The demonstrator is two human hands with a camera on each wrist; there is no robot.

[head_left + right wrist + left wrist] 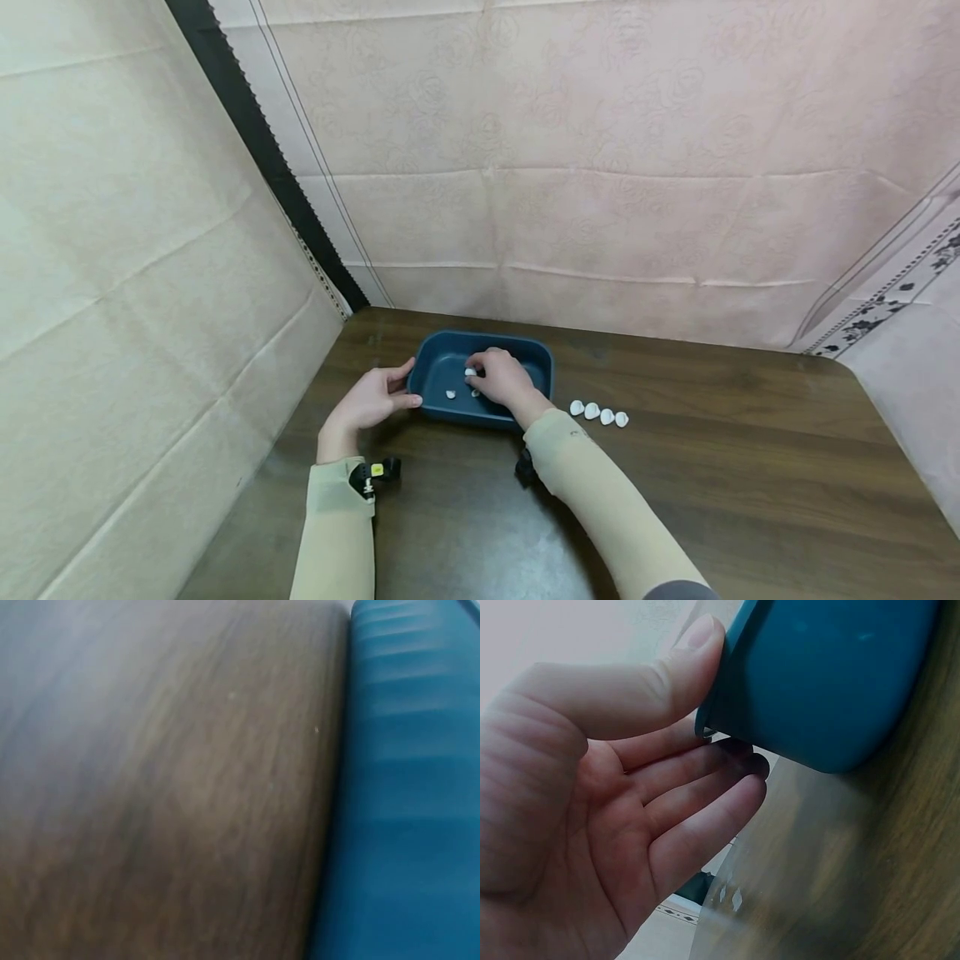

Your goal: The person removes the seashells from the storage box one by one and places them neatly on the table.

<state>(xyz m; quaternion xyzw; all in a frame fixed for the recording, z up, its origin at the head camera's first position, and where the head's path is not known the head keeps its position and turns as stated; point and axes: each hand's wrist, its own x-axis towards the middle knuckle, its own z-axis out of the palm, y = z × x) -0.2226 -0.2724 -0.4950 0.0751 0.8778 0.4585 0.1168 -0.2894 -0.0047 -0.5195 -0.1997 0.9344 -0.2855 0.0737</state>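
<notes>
Holding: left hand (372,398) gripping blue tray (444,367), left end; right hand (504,377) pinching white shell-like piece (470,372), probably light, stiff, brittle; best taken by edges.

Left grip (370,400) spread, right grip (502,377) in a pinch, right forearm (609,504) slanted leftward.

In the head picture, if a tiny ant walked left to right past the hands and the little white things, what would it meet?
Left hand → leftmost white piece in the blue tray → right hand → row of four white pieces.
</notes>
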